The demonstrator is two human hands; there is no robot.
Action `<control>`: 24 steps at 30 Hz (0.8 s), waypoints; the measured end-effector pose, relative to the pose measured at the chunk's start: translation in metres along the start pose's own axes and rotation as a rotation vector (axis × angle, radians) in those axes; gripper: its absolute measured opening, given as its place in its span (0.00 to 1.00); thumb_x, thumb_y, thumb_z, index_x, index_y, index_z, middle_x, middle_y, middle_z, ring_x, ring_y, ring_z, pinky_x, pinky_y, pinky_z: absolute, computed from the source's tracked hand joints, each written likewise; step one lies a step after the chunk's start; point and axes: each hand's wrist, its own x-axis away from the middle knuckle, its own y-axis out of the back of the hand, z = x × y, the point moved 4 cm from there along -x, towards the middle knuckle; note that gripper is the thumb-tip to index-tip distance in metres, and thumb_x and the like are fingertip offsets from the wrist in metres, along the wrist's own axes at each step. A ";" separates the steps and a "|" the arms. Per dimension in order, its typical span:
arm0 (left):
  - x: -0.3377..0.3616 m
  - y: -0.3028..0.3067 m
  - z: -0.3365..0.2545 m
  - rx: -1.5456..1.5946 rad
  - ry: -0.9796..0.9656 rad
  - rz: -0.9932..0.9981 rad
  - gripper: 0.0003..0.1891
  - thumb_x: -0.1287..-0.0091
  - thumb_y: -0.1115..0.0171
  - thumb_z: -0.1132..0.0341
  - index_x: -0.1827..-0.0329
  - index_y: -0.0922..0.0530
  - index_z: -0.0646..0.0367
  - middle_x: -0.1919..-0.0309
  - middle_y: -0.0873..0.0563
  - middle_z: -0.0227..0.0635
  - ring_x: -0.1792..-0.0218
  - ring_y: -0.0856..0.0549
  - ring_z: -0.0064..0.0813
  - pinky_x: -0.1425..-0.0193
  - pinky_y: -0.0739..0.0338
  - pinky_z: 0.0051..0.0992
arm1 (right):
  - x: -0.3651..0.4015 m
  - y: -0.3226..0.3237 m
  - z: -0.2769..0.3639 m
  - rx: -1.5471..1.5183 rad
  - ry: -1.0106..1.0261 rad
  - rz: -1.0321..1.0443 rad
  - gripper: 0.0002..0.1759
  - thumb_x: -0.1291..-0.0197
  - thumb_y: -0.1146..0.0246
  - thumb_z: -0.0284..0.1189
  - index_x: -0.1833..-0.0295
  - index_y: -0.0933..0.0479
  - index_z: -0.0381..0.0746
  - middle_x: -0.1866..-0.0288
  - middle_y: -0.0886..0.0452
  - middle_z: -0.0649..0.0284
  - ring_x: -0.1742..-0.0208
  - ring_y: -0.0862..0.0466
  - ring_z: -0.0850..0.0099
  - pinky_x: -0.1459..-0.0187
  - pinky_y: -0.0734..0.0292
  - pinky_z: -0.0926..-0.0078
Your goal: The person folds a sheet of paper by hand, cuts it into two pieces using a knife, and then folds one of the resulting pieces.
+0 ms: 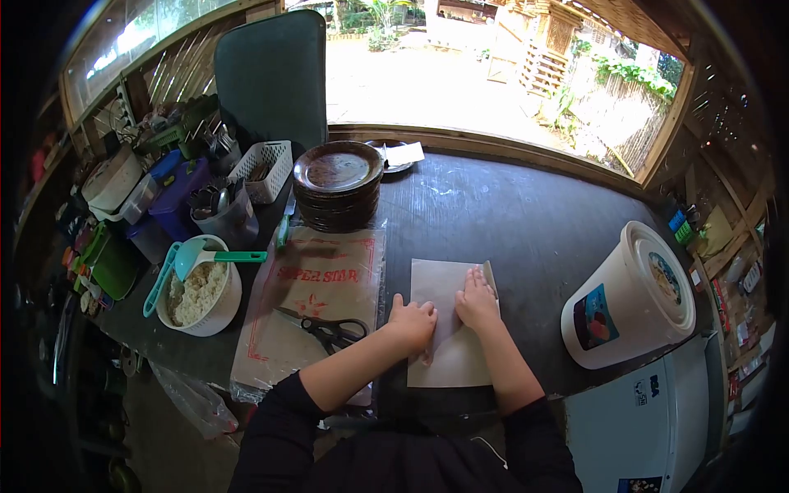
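Observation:
A sheet of brown paper lies flat on the dark table, its far right edge slightly raised or folded. My right hand rests on its upper right part, fingers stretched out and pointing away from me. At the paper's left edge, my left hand presses down with the fingers slightly bent and the thumb apart. Neither hand grips anything. Left of them, black-handled scissors sit on a clear plastic pack with red "SUPER STAR" lettering and brown sheets inside.
A stack of brown plates stands behind the pack. To the left are a white tub of rice with a teal ladle, and a cutlery container. A large white lidded bucket is at right. A window opening lies beyond.

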 end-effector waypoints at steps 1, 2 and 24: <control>0.000 0.000 0.001 0.007 -0.008 -0.005 0.57 0.65 0.24 0.36 0.30 0.36 0.55 0.36 0.29 0.31 0.37 0.26 0.31 0.37 0.41 0.54 | -0.004 0.000 -0.001 -0.001 0.003 0.003 0.37 0.38 0.54 0.39 0.28 0.46 0.27 0.23 0.50 0.45 0.22 0.48 0.56 0.26 0.49 0.58; 0.000 -0.001 0.002 0.009 -0.005 -0.003 0.57 0.65 0.24 0.36 0.30 0.36 0.55 0.36 0.29 0.31 0.37 0.26 0.31 0.37 0.41 0.54 | -0.008 0.001 -0.003 0.004 -0.008 -0.015 0.37 0.39 0.54 0.39 0.28 0.45 0.27 0.23 0.50 0.45 0.22 0.48 0.56 0.26 0.50 0.59; 0.007 0.012 0.002 0.065 -0.029 0.069 0.54 0.56 0.29 0.37 0.28 0.40 0.57 0.30 0.36 0.37 0.29 0.36 0.39 0.31 0.53 0.67 | 0.056 0.010 -0.006 0.114 0.033 -0.032 0.43 0.34 0.54 0.55 0.26 0.46 0.32 0.22 0.53 0.46 0.20 0.54 0.57 0.26 0.60 0.47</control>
